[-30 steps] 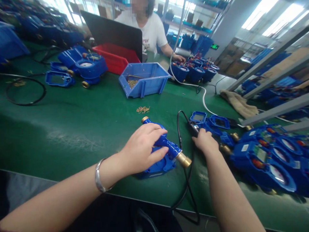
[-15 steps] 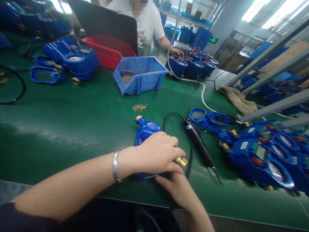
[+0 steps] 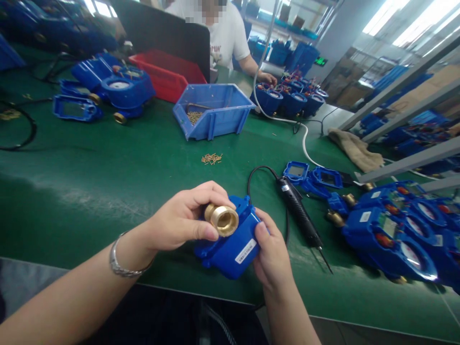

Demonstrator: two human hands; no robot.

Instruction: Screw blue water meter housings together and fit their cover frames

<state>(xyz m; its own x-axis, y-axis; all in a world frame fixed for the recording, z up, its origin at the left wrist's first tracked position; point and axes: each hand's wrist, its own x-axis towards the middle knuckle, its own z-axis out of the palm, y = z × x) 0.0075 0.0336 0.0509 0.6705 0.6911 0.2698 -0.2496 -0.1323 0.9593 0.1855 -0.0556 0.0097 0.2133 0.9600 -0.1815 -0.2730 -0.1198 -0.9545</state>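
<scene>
A blue water meter is between my two hands over the front of the green table, its brass threaded end facing me and a white label on its side. My left hand, with a silver bracelet at the wrist, is closed round the brass end. At the meter's right side, my right hand grips the blue housing with the thumb on top. The far side of the meter is hidden. To the right lies a black electric screwdriver, its bit pointing toward the front edge. Small brass screws lie in a loose pile beyond the meter.
Behind the screws stands a blue bin holding more screws, beside a red bin. Several open meters crowd the right side; others sit at the left. Across the table, a person's hand touches more meters. Cables cross the tabletop.
The meter has been turned so that its brass end points toward me and its labelled side shows. My left hand has shifted left onto that end; my right hand has come up along the housing.
</scene>
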